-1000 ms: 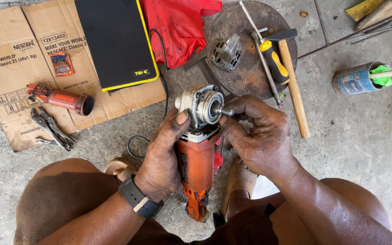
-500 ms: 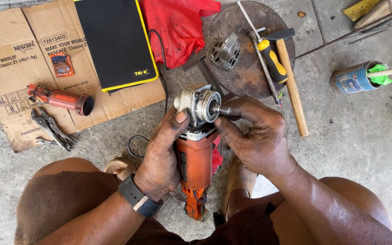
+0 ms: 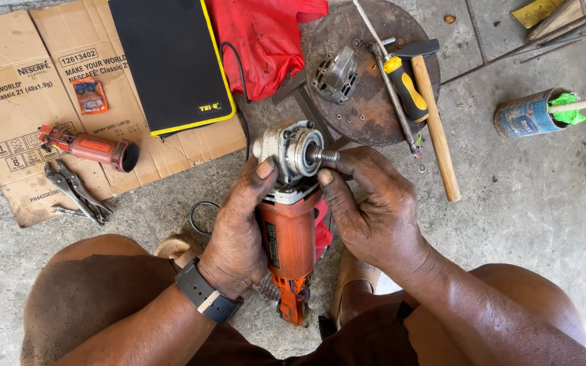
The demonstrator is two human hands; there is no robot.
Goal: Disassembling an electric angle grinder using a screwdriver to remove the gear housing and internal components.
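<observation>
An orange angle grinder (image 3: pixel 287 234) stands upright between my knees, its grey metal gear head (image 3: pixel 287 150) on top with the threaded spindle (image 3: pixel 325 155) pointing right. My left hand (image 3: pixel 239 227) wraps around the orange body, thumb pressed against the gear head. My right hand (image 3: pixel 367 203) rests against the right side of the head, fingers curled just under and behind the spindle. A dark watch sits on my left wrist.
Flattened cardboard (image 3: pixel 15 102) lies at left with an orange handle part (image 3: pixel 89 148), pliers (image 3: pixel 76 193) and a small packet (image 3: pixel 91 95). Farther back are a black pad (image 3: pixel 167 61), red cloth (image 3: pixel 266 41), rusty round plate (image 3: pixel 367 68), hammer (image 3: pixel 432 122), screwdriver (image 3: pixel 405 88) and tin can (image 3: pixel 527 115).
The grinder head has tilted slightly, and my right fingers have slid back from the spindle tip, leaving the threaded end bare. My left hand keeps the same grip.
</observation>
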